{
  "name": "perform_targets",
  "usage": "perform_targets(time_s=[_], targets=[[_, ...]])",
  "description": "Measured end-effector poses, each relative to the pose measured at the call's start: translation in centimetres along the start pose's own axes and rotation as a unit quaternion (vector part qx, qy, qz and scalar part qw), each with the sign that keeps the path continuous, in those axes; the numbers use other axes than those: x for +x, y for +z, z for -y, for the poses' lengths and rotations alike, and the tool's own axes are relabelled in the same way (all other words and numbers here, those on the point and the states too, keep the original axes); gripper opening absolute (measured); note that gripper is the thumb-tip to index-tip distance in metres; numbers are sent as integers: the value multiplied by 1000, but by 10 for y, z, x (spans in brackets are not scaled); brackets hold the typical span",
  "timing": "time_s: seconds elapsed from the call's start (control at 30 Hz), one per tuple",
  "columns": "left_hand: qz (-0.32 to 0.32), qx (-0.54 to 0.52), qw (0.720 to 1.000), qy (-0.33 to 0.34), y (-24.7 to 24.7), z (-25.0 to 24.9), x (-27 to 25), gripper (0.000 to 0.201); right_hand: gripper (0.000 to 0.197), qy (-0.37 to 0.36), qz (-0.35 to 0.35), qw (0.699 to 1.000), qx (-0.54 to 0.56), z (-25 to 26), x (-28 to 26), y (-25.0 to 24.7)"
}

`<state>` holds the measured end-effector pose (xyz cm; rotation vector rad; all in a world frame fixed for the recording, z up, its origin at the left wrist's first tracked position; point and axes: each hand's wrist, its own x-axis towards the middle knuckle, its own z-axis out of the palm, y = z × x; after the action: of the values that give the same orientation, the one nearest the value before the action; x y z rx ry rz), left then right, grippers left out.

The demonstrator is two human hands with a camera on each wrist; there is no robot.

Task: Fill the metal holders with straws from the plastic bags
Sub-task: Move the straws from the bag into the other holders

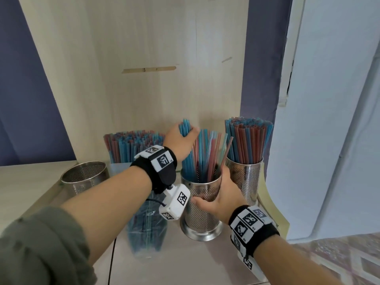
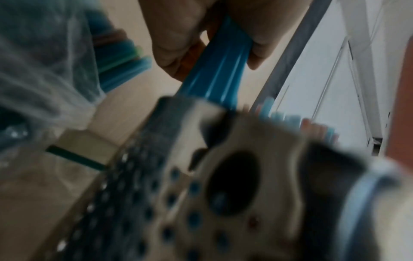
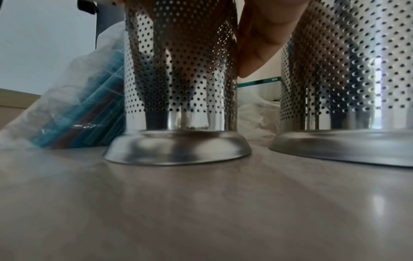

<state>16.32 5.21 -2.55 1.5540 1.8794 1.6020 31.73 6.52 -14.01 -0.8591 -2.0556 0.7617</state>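
A perforated metal holder (image 1: 201,210) stands mid-table, partly filled with blue and red straws (image 1: 207,153). My right hand (image 1: 221,195) grips its wall, thumb in front and fingers behind. My left hand (image 1: 182,140) grips a bundle of blue straws (image 1: 185,127) by their tops, their lower ends inside that holder. The left wrist view shows the bundle (image 2: 214,70) running from my fingers (image 2: 174,47) down into the holder's rim (image 2: 190,106). In the right wrist view the holder (image 3: 178,79) stands upright with one fingertip (image 3: 252,58) behind it.
A full holder (image 1: 244,177) of straws stands at the right. An empty holder (image 1: 85,177) sits at the left. A plastic bag of straws (image 1: 146,227) lies left of the middle holder, another bundle (image 1: 131,145) stands behind. A wooden panel (image 1: 144,58) backs the table.
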Motion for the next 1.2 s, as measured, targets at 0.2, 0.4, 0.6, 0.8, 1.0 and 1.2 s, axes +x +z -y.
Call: perform_targets(time_s=[0.2, 0.4, 0.6, 0.8, 1.0, 1.2], targets=[[28, 42, 998, -21, 14, 12, -2, 66, 120, -2, 2, 1000, 2, -4, 1, 2], [32, 11, 999, -30, 2, 7, -4, 84, 106, -18, -7, 1000, 0, -2, 0, -1], [-107, 114, 983, 95, -51, 7, -42, 43, 102, -16, -4, 1000, -3, -3, 1, -2], [-165, 359, 908, 143, -99, 70, -89, 60, 103, -15, -2, 1000, -9, -4, 1, -2], [-135, 332, 933, 28, -104, 102, -100, 97, 104, -3, -5, 1000, -24, 1, 0, -1], [-133, 247, 960, -4, -95, 114, -97, 117, 108, 14, -25, 998, -54, 1, 0, -1]])
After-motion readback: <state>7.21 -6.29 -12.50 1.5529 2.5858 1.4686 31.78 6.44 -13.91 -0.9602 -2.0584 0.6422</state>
